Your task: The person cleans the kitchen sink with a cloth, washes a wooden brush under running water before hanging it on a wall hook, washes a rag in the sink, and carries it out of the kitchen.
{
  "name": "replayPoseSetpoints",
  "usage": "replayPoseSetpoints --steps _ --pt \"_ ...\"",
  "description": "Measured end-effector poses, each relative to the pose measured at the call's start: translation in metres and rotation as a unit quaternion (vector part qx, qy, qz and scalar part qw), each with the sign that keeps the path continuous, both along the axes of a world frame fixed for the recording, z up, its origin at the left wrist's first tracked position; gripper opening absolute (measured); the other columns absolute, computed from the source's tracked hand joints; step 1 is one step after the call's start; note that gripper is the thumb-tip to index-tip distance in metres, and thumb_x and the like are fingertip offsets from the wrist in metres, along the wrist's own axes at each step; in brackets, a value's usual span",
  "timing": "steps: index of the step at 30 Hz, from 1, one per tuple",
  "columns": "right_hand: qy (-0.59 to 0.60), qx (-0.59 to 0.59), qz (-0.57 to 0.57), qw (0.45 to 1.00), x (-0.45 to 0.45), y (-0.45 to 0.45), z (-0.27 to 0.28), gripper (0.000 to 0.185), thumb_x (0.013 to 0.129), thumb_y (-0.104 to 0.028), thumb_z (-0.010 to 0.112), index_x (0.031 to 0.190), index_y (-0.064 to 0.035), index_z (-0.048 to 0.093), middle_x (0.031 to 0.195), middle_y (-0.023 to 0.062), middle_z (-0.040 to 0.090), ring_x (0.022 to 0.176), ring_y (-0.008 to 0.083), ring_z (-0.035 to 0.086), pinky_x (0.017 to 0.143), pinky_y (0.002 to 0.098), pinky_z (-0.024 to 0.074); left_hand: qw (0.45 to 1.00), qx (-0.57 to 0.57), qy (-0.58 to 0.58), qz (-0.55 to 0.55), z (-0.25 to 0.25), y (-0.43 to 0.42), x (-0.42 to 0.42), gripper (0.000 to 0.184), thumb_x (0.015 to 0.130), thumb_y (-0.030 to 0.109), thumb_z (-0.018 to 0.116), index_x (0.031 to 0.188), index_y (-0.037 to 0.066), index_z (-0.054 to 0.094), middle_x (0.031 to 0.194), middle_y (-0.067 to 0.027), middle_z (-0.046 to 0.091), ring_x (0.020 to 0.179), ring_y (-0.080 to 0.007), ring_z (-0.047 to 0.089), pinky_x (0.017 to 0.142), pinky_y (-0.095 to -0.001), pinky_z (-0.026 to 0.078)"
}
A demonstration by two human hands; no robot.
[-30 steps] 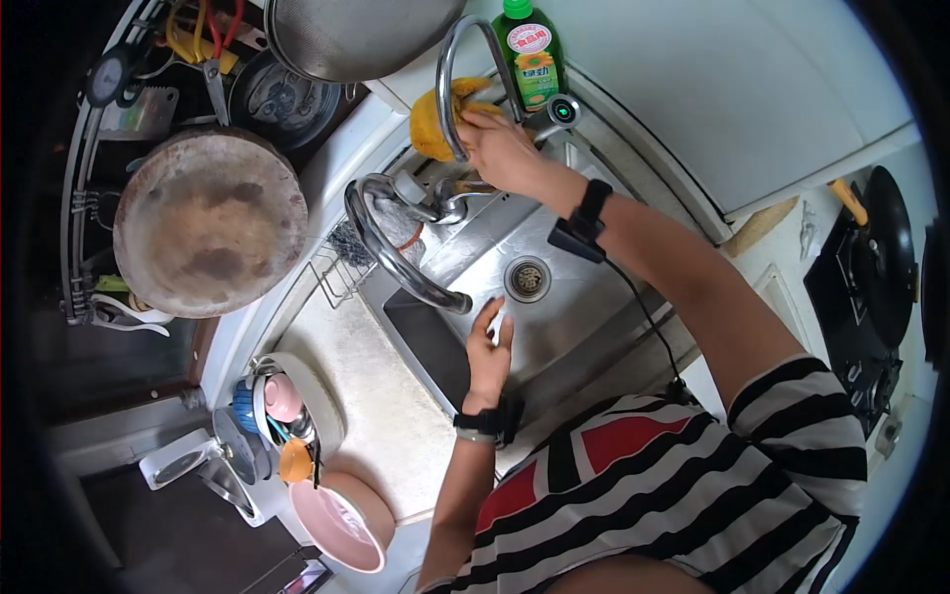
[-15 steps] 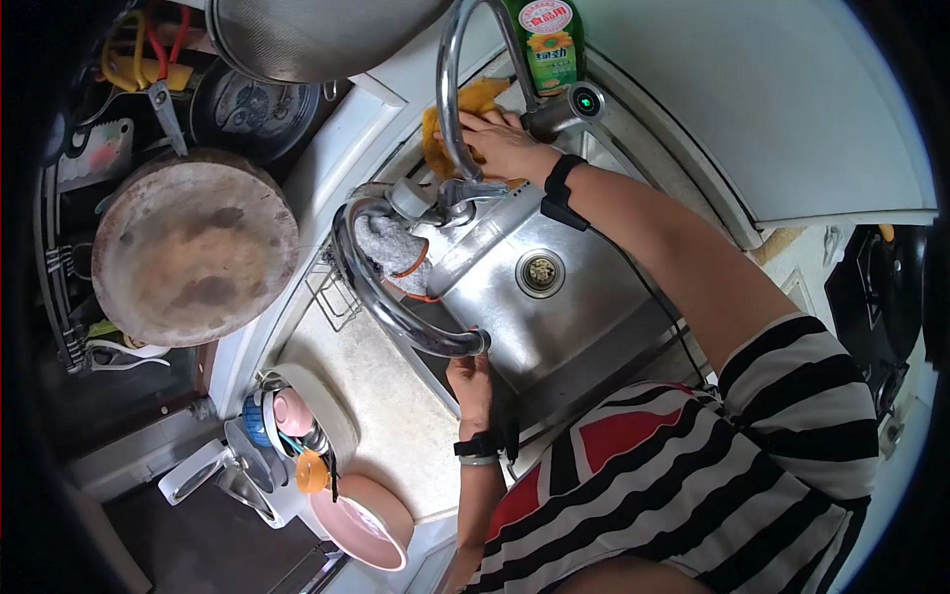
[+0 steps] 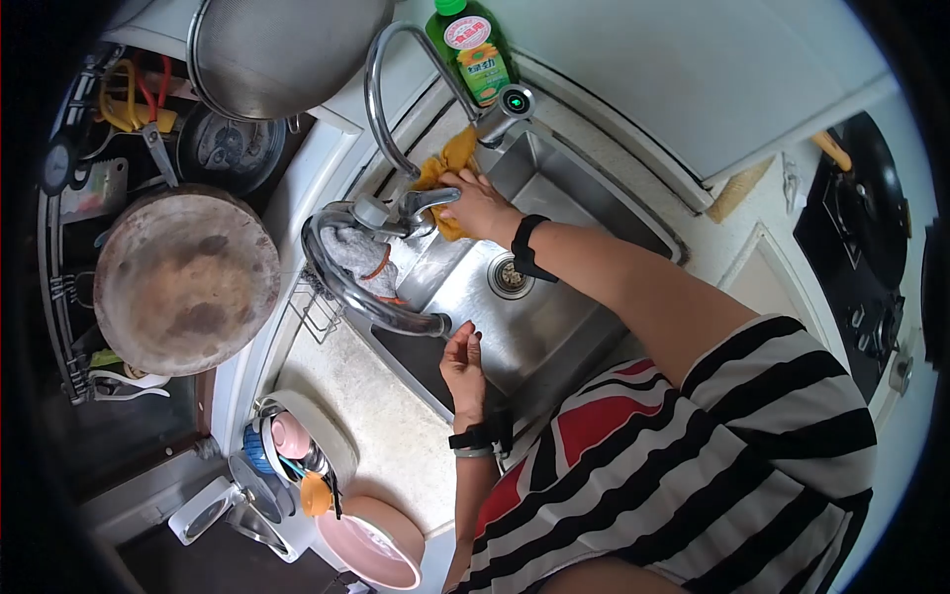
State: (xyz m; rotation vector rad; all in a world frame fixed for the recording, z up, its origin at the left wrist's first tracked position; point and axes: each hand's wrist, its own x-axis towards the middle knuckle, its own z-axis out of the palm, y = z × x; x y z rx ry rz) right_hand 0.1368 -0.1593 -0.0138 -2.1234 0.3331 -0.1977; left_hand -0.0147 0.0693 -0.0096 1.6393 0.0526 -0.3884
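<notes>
Right arm reached across the sink [image 3: 544, 178]; right hand [image 3: 482, 208] was palm-down on the yellow cloth [image 3: 457, 153], at the sink's back edge beside the faucet lever [image 3: 433, 198]. Fingers partly hidden behind the lever; cannot tell if clamped on the cloth or just pressing. Left arm came up from the sink's near-left corner, left hand [image 3: 462, 368] raised just beside the tip of the thick spout [image 3: 376, 315]. Thumb and forefinger tips were close together; contact with the spout, or between them, unclear.

Steel sink sat in a pale speckled countertop [image 3: 396, 436]. Pink basin [image 3: 401, 525] was by the countertop's near-left end, black hob [image 3: 836, 233] off right, round board [image 3: 188, 282] on the left.

Counts: two chrome spouts, thin one [image 3: 374, 94] included; one drain [image 3: 509, 278]; one green bottle [image 3: 482, 64], behind the sink's back edge; one yellow cloth; two black wristbands, one per wrist.
</notes>
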Motion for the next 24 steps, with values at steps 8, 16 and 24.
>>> replayPoseSetpoints --steps 8,16,24 --pt "0.029 -0.105 0.244 0.964 -0.126 -0.02 -0.051 0.019 0.077 -0.014 0.067 0.096 -0.0088 0.066 0.101 0.0161 0.062 0.097 0.0344 0.057 0.088 0.0413 0.0435 0.999 -0.005 -0.013 -0.033 0.006 0.01 -0.015 0.029 0.092 0.016 0.059 0.116 0.0 0.058 0.109 -0.008 0.062 0.097 -0.0188 0.061 0.085 -0.0274 0.047" --pt "-0.004 -0.129 0.155 0.979 -0.193 -0.126 0.084 0.033 0.08 -0.021 0.065 0.11 -0.0107 0.059 0.111 0.0183 0.056 0.105 0.0353 0.051 0.091 0.0422 0.0419 1.0 -0.022 -0.01 -0.011 0.002 0.019 -0.029 0.027 0.092 0.016 0.06 0.115 0.001 0.06 0.105 -0.0043 0.063 0.091 -0.0134 0.06 0.069 -0.0196 0.043" --pt "0.064 -0.418 -0.079 0.903 -0.227 -0.148 0.019 0.063 0.079 -0.036 0.065 0.133 -0.0101 0.044 0.13 0.0151 0.044 0.109 0.036 0.044 0.092 0.0487 0.0366 0.998 0.009 0.031 -0.051 -0.007 0.003 -0.036 0.027 0.092 0.012 0.058 0.116 0.0 0.058 0.106 -0.0064 0.062 0.094 -0.0155 0.06 0.084 -0.0253 0.046"
